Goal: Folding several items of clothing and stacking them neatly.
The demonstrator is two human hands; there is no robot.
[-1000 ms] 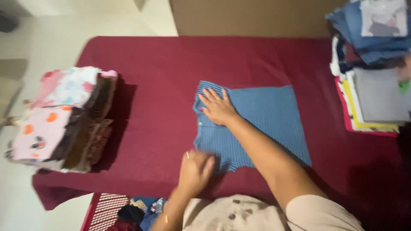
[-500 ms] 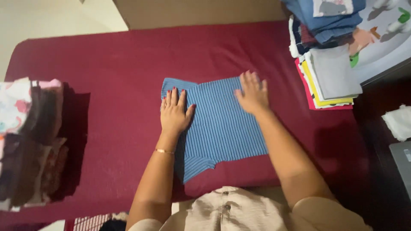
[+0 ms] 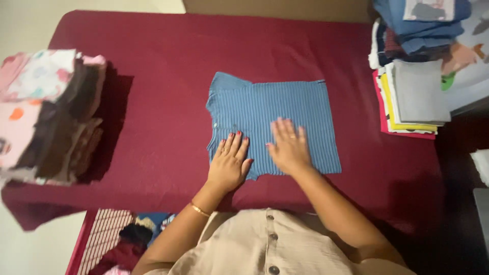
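**Both hands flat on near edge of blue shirt**

Far left: stack of folded clothes (image 3: 48, 114) on the left end of the worktop (image 3: 153, 61), pink and floral prints on top, brown pieces at the side. Well apart from the shirt. Below the worktop's near-left corner, a red basket (image 3: 104, 237) with loose clothes in it.

Centre: shirt (image 3: 270, 104), blue, ribbed, laid flat on the maroon cover. Long axis runs left-right across the worktop; collar and buttons at the left end, short sleeve poking out at the top-left corner, hem at the right end.

Left hand (image 3: 229, 163): open, palm down, fingers spread, gripping nothing. Fingers rest on the shirt's near-left part, just below the buttons; heel of the hand sits on the maroon cover off the near edge. Gold bangle on the wrist.

Right hand (image 3: 289, 147): also open and flat, palm down, holding nothing, lying fully on the cloth at the near edge, just right of the left hand. The two hands are just beside each other, not touching as far as I can tell.

Key relation: shirt lies away from both hands, most of it beyond the fingertips. Right hand is nearer the middle and hem end, left nearer the collar end.

Far right: second pile (image 3: 412, 99), grey top over yellow, white, red layers, with blue garments behind. Near the shirt's hem end but not touching.
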